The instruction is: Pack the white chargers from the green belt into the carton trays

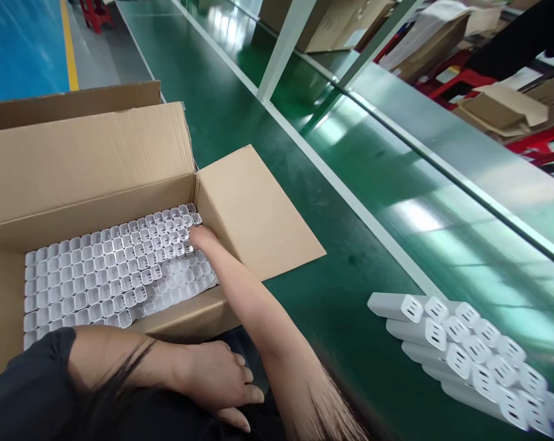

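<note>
My right hand [201,238] reaches into an open cardboard box [185,315], at the right end of rows of white plastic housings [106,260] that stand upright with slotted or hollow ends up. It touches or hovers over the housings there; its fingertips are hidden, so I cannot tell whether it grips one. Near the box's front edge, my left hand [219,376] lies over my lap, with loosely bent fingers apart and nothing in them. A lower layer of housings [180,285] shows at the front right of the box, looking whitish and hazy.
A stack of long white housings [460,355] lies on its side on the green floor [332,312] at right. One box flap [262,214] sticks out to the right. Beyond stand white metal posts [286,49], cartons [332,27] and red stools [464,79].
</note>
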